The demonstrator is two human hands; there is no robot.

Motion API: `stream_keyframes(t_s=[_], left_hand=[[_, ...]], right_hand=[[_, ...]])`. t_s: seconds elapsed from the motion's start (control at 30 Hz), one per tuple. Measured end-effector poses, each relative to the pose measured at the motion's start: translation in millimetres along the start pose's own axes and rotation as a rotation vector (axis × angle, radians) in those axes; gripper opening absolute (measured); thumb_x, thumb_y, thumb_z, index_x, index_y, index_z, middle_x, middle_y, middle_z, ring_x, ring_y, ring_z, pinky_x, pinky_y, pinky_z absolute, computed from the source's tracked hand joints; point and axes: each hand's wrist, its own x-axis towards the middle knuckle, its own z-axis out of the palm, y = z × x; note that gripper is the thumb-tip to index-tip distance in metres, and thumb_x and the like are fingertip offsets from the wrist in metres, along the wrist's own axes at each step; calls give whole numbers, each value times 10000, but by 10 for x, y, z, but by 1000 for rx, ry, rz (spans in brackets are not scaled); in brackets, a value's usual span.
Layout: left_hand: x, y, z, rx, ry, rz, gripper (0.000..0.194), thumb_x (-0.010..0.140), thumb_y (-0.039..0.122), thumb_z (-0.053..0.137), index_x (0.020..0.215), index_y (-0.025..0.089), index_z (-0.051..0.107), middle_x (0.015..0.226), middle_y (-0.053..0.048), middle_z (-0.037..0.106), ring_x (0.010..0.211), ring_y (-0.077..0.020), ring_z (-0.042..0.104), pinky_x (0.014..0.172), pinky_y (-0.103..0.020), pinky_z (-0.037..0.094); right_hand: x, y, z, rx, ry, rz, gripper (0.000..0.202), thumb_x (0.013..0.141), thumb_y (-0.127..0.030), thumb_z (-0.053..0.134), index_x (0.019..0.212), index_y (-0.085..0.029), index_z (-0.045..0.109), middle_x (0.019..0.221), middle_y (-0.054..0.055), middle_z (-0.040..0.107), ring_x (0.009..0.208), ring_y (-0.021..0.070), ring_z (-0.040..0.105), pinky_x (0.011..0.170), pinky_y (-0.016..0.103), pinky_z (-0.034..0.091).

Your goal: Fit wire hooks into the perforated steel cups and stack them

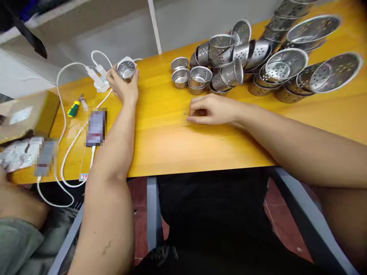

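Observation:
My left hand point(124, 82) is wrapped round a small perforated metal cup point(126, 69) at the back left of the yellow table, next to a white power strip. The cup's mouth faces up towards me. Over the middle of the table, my right hand point(210, 109) pinches a thin, small wire-like piece point(186, 115) between thumb and fingertips; its exact kind is too small to make out. Just behind that hand stand several more perforated metal cups point(200, 76), some upright and some tipped over or nested.
Larger perforated strainers point(335, 72) lean in stacks at the right. At left are a power strip point(100, 81) with white cables, a phone point(96, 128), a second phone point(46, 157), a green-yellow screwdriver point(73, 109) and a cardboard box point(31, 114). Another person's arm point(20, 198) rests at lower left.

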Motion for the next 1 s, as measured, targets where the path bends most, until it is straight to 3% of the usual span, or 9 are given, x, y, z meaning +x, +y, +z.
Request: stream_keyframes(t_s=[0.23, 0.47, 0.67, 0.77, 0.8, 0.87, 0.9, 0.97, 1.0], left_hand=[[-128, 161, -122, 38, -81, -142, 783, 1174, 116, 918, 1823, 63, 482, 2002, -213, 566, 1896, -271, 535, 1643, -500, 393], [-66, 108, -111, 52, -122, -173, 821, 1195, 175, 923, 1843, 69, 430, 2016, -228, 508, 1918, -316, 515, 1651, -609, 415], [269, -374, 105, 75, -152, -157, 923, 1146, 307, 996, 1859, 138, 434, 2075, -225, 492, 1983, -356, 485, 1647, -728, 382], [507, -700, 276, 29, -350, 44, 535, 1187, 695, 827, 1542, 304, 746, 1840, -107, 751, 2146, -304, 99, 1697, -747, 265], [551, -759, 318, 18, -393, 81, 547, 1178, 723, 839, 1500, 288, 761, 1784, -116, 784, 2146, -298, 71, 1673, -759, 238], [555, -770, 358, 55, -257, -86, 592, 1135, 536, 981, 1579, 259, 703, 1880, -137, 710, 2092, -339, 282, 1666, -740, 268], [520, -730, 356, 58, -180, -158, 754, 1083, 400, 1056, 1687, 263, 627, 1963, -143, 628, 2024, -362, 413, 1669, -718, 310], [406, -597, 318, 81, -130, -141, 960, 1110, 385, 1051, 1853, 241, 460, 2005, -169, 550, 1970, -349, 483, 1680, -655, 352], [341, -520, 287, 108, -132, -121, 1040, 1124, 484, 1047, 1894, 207, 405, 2007, -197, 529, 1987, -345, 446, 1672, -634, 357]], right_hand=[[39, 21, 22, 27, 19, -2, 421, 1161, -562, 772, 886, -260, 673, 888, 38, 695, 783, 219, 616, 791, 390, 426], [28, 22, 11, 29, 3, 25, 434, 1149, -590, 774, 884, -258, 688, 881, 42, 706, 778, 218, 614, 785, 389, 436], [24, 29, 15, 26, 1, 29, 431, 1144, -600, 773, 893, -258, 694, 895, 48, 718, 776, 223, 615, 786, 394, 435], [20, 47, 17, 31, 1, 18, 449, 1169, -608, 787, 901, -258, 702, 901, 50, 728, 785, 226, 619, 787, 393, 440], [18, 57, 17, 31, 1, 14, 462, 1182, -617, 790, 904, -257, 707, 903, 50, 729, 790, 227, 620, 788, 392, 442], [10, 82, 17, 21, 3, 6, 482, 1199, -645, 797, 925, -254, 731, 927, 55, 739, 812, 231, 632, 797, 392, 453], [4, 94, 16, 9, 6, 5, 483, 1202, -660, 802, 948, -252, 753, 958, 62, 752, 834, 236, 647, 808, 393, 463], [-13, 108, 18, -30, 17, 18, 468, 1205, -682, 805, 1025, -250, 805, 1048, 84, 783, 892, 255, 689, 844, 402, 499], [-24, 106, 21, -60, 32, 35, 457, 1209, -689, 800, 1082, -251, 831, 1110, 99, 801, 931, 272, 718, 871, 415, 527]])
